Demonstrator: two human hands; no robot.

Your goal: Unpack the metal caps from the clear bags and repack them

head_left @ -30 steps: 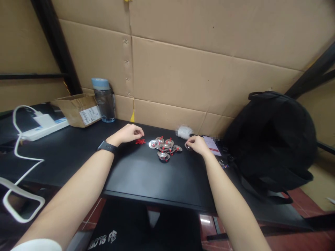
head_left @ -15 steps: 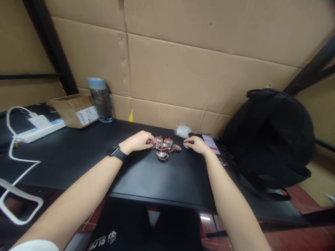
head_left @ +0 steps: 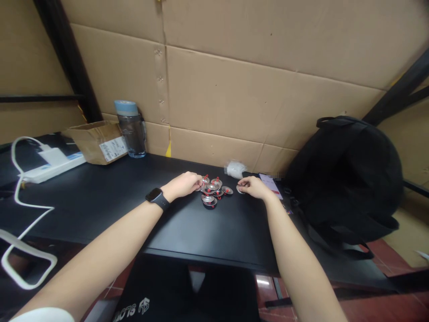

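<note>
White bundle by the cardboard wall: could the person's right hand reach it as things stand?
Probably yes: the white bundle lies just beyond the right hand, with nothing visible between them, though that hand seems to be holding a metal disc.

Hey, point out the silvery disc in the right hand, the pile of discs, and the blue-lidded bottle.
Silvery disc [head_left: 238, 189] in the right hand [head_left: 254, 187]: head view, its exposed left part.
Pile of discs [head_left: 212, 187]: head view, a disc near its middle.
Blue-lidded bottle [head_left: 132, 134]: head view, its body.
</note>
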